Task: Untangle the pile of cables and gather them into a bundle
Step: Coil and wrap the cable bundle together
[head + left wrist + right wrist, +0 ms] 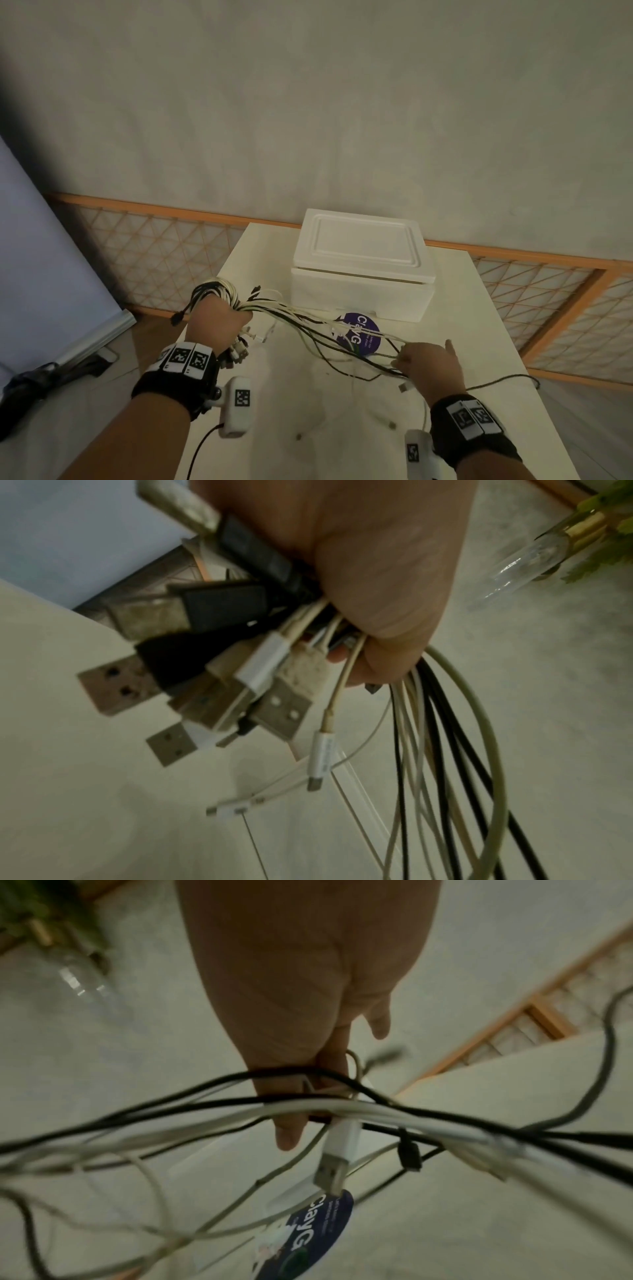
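Cables (308,323), black and white: strung above the table (479,342), in front of the white foam box (363,263). Left hand (219,322), left of the box: fist closed round the gathered bundle, USB plugs (212,696) protruding. Right hand (431,363), nearer than the box: fingers pinching several strands. Purple round sticker (363,337): on the table, just before the box.

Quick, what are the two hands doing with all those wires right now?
Left hand: closed in a fist round a thick bunch of black and white USB cables.
Right hand: fingers pinching a few of the same cables' loose strands.
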`<act>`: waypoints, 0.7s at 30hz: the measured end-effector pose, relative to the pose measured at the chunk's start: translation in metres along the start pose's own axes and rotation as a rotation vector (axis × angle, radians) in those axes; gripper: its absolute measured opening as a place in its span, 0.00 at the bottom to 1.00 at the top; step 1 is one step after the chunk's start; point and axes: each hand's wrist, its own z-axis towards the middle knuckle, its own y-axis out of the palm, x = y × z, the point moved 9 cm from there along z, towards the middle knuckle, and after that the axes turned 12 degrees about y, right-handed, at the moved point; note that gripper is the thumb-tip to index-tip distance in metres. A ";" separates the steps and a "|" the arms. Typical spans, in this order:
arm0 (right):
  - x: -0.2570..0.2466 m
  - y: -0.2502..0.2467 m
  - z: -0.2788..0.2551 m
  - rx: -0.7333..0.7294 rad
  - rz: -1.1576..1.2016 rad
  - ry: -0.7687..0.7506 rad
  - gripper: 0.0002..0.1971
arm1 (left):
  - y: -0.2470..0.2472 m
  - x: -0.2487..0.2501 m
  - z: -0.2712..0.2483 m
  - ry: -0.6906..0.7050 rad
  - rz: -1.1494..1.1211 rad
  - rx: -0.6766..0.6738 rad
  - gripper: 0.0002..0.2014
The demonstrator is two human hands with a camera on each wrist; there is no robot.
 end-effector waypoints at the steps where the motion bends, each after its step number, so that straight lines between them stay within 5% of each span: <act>1: -0.001 -0.001 0.001 0.026 -0.001 -0.008 0.26 | -0.002 0.003 0.000 0.006 0.004 -0.003 0.19; 4: -0.004 0.010 0.002 -0.084 0.087 0.002 0.69 | -0.009 0.003 0.001 -0.043 -0.010 -0.041 0.18; 6: 0.020 0.014 0.004 -0.160 0.160 0.072 0.76 | -0.022 -0.013 0.006 -0.158 -0.048 -0.057 0.16; 8: 0.068 0.016 0.011 -0.186 0.218 0.193 0.70 | -0.047 -0.029 0.014 -0.163 -0.035 0.025 0.17; 11: 0.122 0.025 0.012 -0.245 0.079 0.295 0.38 | -0.058 -0.037 0.016 -0.106 0.105 0.048 0.19; 14: 0.067 -0.012 0.010 0.020 0.019 0.138 0.19 | -0.031 -0.014 0.004 -0.007 0.202 -0.033 0.17; 18: -0.070 -0.096 -0.056 0.551 0.516 -0.359 0.28 | 0.017 0.017 -0.016 0.109 0.221 -0.142 0.15; 21: -0.148 -0.087 -0.093 0.408 0.450 -0.673 0.43 | 0.051 0.047 -0.031 0.319 0.362 -0.262 0.12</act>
